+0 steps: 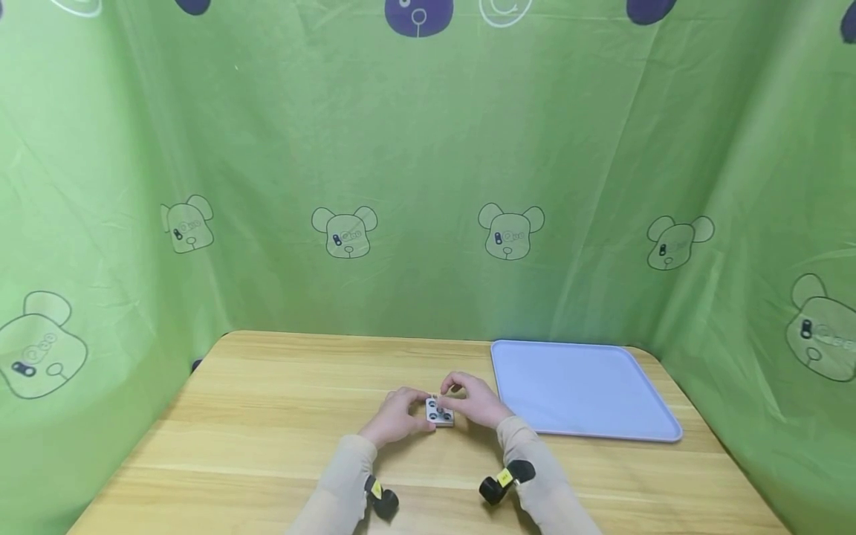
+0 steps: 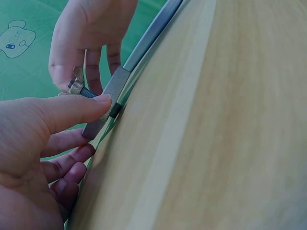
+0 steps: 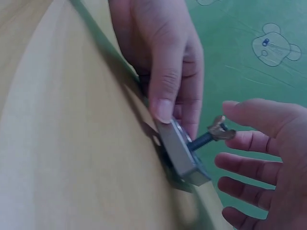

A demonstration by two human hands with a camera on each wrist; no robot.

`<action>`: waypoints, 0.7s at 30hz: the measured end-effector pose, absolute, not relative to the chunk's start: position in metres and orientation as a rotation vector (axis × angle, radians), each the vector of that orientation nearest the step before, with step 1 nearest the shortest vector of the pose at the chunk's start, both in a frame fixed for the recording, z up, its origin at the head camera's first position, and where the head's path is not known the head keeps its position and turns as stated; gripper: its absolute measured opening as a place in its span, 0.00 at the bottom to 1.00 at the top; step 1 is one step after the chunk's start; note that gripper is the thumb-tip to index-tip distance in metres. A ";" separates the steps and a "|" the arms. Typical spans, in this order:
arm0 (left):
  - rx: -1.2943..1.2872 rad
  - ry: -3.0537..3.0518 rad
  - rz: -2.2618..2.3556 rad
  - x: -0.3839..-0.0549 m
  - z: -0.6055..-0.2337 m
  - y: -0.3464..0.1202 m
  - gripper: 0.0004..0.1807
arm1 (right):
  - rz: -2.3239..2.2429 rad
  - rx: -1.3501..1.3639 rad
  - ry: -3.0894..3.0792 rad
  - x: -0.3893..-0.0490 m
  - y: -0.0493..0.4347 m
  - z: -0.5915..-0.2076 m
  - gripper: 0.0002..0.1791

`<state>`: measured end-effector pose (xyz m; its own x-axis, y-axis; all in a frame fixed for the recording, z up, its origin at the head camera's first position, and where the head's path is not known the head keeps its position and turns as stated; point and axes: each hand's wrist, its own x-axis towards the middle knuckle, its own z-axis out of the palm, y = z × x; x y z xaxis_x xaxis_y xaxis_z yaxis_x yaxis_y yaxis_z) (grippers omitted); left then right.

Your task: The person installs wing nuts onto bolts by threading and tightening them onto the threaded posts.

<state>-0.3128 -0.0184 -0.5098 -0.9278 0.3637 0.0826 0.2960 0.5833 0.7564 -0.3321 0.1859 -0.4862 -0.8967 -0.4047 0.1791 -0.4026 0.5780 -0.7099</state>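
A small light-grey metal block (image 1: pixel 439 422) with several round holes in its top face is near the middle of the wooden table. My left hand (image 1: pixel 394 420) grips its left side between thumb and fingers. From the block rises a dark threaded bolt (image 3: pixel 200 142), and a brass-coloured wing nut (image 3: pixel 220 129) sits at its outer end. Around the wing nut my right hand (image 1: pixel 476 401) has its thumb and fingers spread loosely. In the right wrist view its thumb and index finger lie close to the wings; whether they touch, I cannot tell.
On the right of the wooden table (image 1: pixel 267 416) lies a pale blue rectangular tray (image 1: pixel 582 386), just beyond my right hand. A green cloth (image 1: pixel 428 148) printed with bear faces hangs behind and on both sides. Black wrist cameras are strapped to both forearms.
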 end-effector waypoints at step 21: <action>0.562 2.719 1.281 -0.313 -0.509 -0.018 0.32 | -1.214 -0.734 2.777 -0.335 0.195 -0.484 0.11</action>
<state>-0.3126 -0.0183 -0.5091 -0.9290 0.3616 0.0791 0.2912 0.5820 0.7593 -0.3347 0.1953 -0.4843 -0.8889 -0.4285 0.1622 -0.4101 0.5862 -0.6988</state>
